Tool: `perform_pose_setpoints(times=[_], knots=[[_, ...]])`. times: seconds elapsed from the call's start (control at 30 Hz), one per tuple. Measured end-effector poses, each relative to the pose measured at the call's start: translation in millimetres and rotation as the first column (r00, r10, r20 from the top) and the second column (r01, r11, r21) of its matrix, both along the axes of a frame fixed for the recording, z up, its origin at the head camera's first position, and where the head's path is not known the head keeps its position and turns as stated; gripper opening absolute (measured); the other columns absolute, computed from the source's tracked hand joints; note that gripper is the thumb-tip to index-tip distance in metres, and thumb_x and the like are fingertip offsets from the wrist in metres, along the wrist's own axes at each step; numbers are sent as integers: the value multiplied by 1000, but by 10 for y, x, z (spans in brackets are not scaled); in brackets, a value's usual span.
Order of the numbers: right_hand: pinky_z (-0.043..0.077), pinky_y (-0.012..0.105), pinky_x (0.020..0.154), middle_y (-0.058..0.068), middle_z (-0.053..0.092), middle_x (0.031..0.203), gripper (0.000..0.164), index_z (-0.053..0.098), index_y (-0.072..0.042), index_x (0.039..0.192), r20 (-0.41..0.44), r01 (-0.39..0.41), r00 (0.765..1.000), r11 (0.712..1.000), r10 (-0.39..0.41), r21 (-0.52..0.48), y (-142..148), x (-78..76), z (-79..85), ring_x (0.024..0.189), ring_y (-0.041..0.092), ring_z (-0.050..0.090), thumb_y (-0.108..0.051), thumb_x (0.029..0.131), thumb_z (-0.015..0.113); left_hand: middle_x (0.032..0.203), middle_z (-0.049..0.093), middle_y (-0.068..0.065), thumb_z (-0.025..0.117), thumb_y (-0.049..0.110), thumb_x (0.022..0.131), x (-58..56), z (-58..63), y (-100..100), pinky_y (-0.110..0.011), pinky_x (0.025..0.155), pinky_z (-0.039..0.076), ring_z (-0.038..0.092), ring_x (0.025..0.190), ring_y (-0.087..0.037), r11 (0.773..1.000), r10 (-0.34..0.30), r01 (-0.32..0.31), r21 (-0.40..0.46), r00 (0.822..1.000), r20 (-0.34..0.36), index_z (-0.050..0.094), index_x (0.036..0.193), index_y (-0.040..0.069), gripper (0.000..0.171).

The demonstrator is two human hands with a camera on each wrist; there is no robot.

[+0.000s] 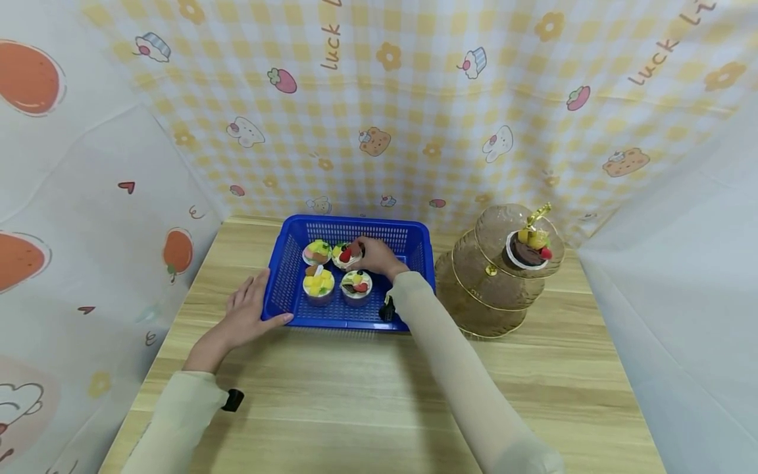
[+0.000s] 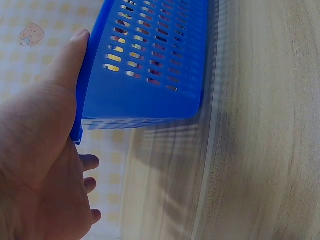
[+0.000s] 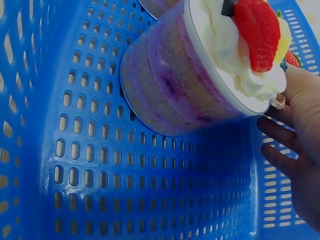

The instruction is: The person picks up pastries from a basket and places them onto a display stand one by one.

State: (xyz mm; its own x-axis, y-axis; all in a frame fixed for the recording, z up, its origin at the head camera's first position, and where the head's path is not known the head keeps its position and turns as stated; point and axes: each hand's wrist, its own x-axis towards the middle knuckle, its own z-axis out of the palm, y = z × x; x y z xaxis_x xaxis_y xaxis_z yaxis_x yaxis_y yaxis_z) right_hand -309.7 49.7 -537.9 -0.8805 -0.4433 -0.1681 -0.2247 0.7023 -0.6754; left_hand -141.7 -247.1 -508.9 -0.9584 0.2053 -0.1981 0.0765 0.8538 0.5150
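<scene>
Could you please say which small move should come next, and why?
Perhaps firm the right hand around the back-right dessert cup: it is at that cup's edge, other cups stand close by, and the left hand touches the basket.

The person wore 2 plain, long cream sleeves (image 1: pixel 468 372); 1 small black fitting (image 1: pixel 233 400) showed near each cuff (image 1: pixel 201 383).

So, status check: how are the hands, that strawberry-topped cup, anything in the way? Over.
Left hand spread against blue plastic basket, front-left corner. Right hand at back-right strawberry-topped dessert cup, grip unclear. Neighbouring cups close by, left and front.
</scene>
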Motion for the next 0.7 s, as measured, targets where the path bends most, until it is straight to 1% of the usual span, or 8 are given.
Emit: perform_pose_setpoints(times=[0.1, 0.23, 0.37, 0.47, 0.57, 0.7], knots=[[48, 36, 85, 3, 64, 107, 41, 55, -13, 94, -16, -20, 1000, 1000, 20, -4, -2, 0, -1, 98, 19, 59, -35, 77, 85, 165, 2, -27, 63, 62, 88, -5, -1, 3, -76, 112, -1, -1, 150, -52, 1000, -2, 2, 3, 1000, 0, -11, 159, 10, 115], [43, 34, 79, 4, 60, 95, 40, 51, -12, 86, -13, -10, 1000, 1000, 10, -14, 1, 15, 3, 92, 19, 56, -33, 78, 84, 165, 3, -27, 63, 62, 87, -7, -12, 10, -76, 112, -1, -1, 149, -52, 1000, -1, 1, 7, 1000, -2, -12, 159, 10, 116], [44, 32, 77, 2, 62, 100, 36, 53, -16, 87, 13, 24, 1000, 1000, -24, -16, 9, 40, 10, 93, 17, 58, -34, 80, 82, 165, 3, -27, 63, 63, 87, 2, -34, 12, -76, 112, -1, -1, 149, -52, 1000, 3, -3, 7, 1000, -2, -10, 159, 9, 116], [46, 32, 75, 1, 64, 103, 35, 55, -17, 91, 20, 45, 999, 999, -45, -24, 19, 56, 22, 92, 17, 59, -37, 80, 81, 165, 3, -27, 63, 63, 87, 11, -41, 11, -76, 112, -2, -1, 149, -52, 1000, 5, -5, 7, 1000, 1, -9, 159, 8, 116], [47, 33, 74, 2, 65, 101, 37, 55, -17, 93, 5, 66, 998, 997, -66, -49, 27, 66, 56, 87, 20, 58, -39, 79, 81, 165, 3, -27, 63, 63, 87, 16, -28, 11, -76, 113, -3, -2, 149, -52, 1000, 9, -9, 12, 1000, 6, -11, 159, 9, 116], [50, 33, 78, 0, 64, 101, 41, 55, -17, 94, -33, 85, 996, 993, -87, -78, 28, 74, 138, 88, 19, 58, -44, 77, 82, 165, 3, -27, 63, 62, 87, 12, -2, 12, -76, 113, -4, -3, 150, -52, 1000, 14, -14, 20, 1000, 8, -10, 159, 9, 116]])
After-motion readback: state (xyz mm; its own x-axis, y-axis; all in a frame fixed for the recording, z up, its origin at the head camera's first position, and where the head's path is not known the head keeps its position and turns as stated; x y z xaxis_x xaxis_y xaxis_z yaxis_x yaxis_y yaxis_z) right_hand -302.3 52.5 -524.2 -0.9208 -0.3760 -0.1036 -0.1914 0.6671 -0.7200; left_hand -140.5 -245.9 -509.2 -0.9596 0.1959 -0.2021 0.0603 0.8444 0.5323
